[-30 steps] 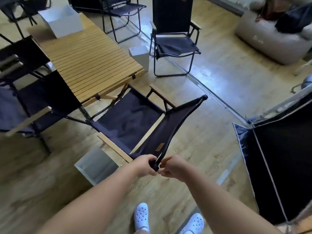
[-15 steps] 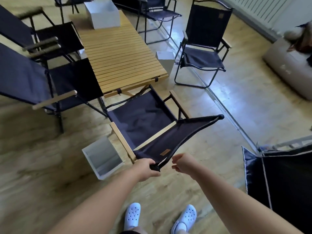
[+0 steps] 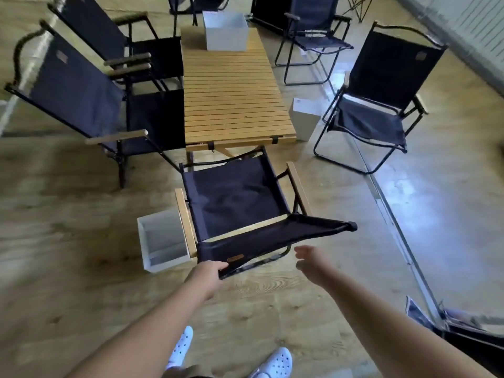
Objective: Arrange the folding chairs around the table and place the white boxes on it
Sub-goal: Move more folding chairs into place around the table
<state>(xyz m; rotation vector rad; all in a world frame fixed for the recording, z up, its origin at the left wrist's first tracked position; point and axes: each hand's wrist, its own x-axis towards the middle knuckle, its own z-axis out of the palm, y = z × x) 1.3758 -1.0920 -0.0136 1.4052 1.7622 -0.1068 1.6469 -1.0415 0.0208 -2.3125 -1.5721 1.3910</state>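
Chair (image 3: 234, 203) is standing at the near end of the table (image 3: 231, 99), seat facing it. Left hand (image 3: 208, 272) is clamping the backrest's top corner, likely to steer the chair square. Right hand (image 3: 309, 259) is hovering near the backrest, fingers apart, holding nothing. One box (image 3: 225, 31) is sitting on the table's far end; another (image 3: 161, 241) is lying on the floor beside the chair.
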